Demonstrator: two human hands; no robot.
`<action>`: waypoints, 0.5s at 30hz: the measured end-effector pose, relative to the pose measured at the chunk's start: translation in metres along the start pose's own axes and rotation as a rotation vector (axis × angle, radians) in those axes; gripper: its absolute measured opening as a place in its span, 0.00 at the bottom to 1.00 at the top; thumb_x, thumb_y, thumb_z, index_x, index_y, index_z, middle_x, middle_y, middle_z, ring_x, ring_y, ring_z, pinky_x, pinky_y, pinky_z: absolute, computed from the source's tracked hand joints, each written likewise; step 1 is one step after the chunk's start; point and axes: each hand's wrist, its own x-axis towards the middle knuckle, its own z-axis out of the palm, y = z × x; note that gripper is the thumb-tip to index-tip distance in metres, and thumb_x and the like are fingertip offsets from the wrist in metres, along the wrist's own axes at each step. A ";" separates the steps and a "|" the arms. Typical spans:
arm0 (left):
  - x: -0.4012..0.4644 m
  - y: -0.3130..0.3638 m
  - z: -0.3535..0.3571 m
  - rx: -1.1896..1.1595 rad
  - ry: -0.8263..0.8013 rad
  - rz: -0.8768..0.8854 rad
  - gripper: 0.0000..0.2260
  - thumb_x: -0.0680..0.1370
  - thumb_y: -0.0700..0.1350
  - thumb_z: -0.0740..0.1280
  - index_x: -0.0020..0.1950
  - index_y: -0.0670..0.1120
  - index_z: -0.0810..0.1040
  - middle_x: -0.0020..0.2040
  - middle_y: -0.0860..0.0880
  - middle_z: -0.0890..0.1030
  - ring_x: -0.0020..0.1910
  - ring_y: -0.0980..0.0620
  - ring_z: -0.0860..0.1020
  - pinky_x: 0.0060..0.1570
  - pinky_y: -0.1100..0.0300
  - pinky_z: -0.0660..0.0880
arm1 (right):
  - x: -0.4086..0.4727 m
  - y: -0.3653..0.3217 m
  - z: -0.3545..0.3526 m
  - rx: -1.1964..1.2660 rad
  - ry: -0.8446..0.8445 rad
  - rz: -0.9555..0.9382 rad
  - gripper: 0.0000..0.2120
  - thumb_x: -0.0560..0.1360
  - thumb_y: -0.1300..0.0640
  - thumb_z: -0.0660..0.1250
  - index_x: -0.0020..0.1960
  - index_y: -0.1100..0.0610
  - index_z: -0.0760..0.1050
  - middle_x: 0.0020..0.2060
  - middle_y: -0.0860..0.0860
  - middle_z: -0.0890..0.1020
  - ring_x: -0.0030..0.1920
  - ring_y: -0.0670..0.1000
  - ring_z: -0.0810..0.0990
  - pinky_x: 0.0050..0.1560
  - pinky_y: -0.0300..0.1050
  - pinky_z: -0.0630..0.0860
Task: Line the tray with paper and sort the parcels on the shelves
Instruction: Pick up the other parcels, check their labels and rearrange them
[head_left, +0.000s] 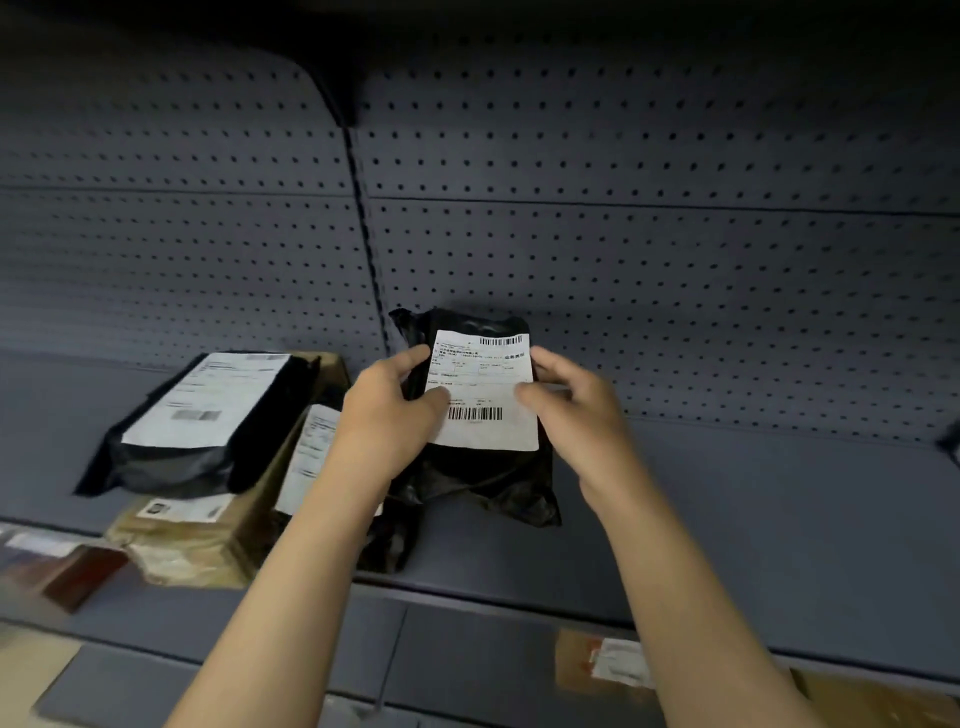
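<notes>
Both hands on the black parcel (480, 415) now, left hand (387, 415) and right hand (574, 410) each with a grip clenched on an edge, standing it on the shelf (727, 499). Left of it, a box (208, 540) and two bags are placed. No tray or paper visible; sorting looks midway.

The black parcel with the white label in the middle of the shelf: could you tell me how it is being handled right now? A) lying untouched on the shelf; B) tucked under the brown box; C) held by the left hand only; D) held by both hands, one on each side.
D: the left hand grips the left edge of the black parcel and the right hand its right edge, thumbs on the white label.
</notes>
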 end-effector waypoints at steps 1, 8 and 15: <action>0.004 -0.007 -0.015 0.013 0.009 -0.004 0.25 0.76 0.45 0.70 0.73 0.53 0.75 0.62 0.51 0.82 0.59 0.49 0.81 0.63 0.52 0.76 | 0.000 -0.001 0.017 0.002 -0.013 -0.003 0.19 0.75 0.61 0.66 0.60 0.43 0.81 0.51 0.40 0.86 0.52 0.40 0.84 0.52 0.38 0.79; 0.022 -0.053 -0.085 0.142 0.042 -0.041 0.24 0.77 0.43 0.69 0.74 0.51 0.73 0.62 0.49 0.82 0.61 0.47 0.80 0.61 0.57 0.74 | -0.001 0.002 0.111 -0.049 -0.093 0.022 0.20 0.75 0.62 0.65 0.47 0.34 0.78 0.42 0.34 0.86 0.50 0.44 0.85 0.54 0.44 0.81; 0.028 -0.078 -0.097 0.238 0.015 0.005 0.23 0.79 0.39 0.66 0.74 0.48 0.73 0.61 0.48 0.79 0.56 0.47 0.78 0.53 0.59 0.73 | 0.000 0.015 0.142 -0.086 -0.113 0.047 0.21 0.76 0.63 0.65 0.62 0.43 0.79 0.48 0.38 0.85 0.47 0.37 0.83 0.52 0.42 0.81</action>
